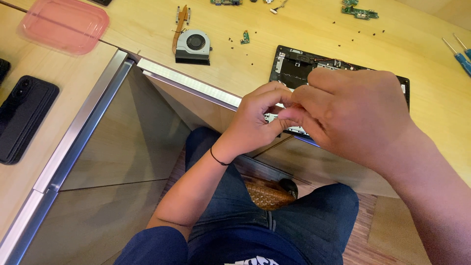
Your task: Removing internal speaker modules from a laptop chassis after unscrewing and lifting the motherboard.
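Observation:
My left hand (257, 120) and my right hand (351, 110) meet fingertip to fingertip above the near edge of an opened black laptop base (294, 73) lying on the wooden desk (274, 29). The fingers of both hands are pinched together at the same spot; whatever sits between them is too small or too hidden to make out. My right hand covers most of the laptop base. A thin black band circles my left wrist.
A laptop cooling fan with a copper heat pipe (192, 45) lies on the desk to the left. Small green circuit boards (360, 12) and several loose screws are scattered behind. Blue screwdrivers (461, 56) lie far right. A pink plastic lid (64, 24) and a black phone case (22, 118) rest on the left side table.

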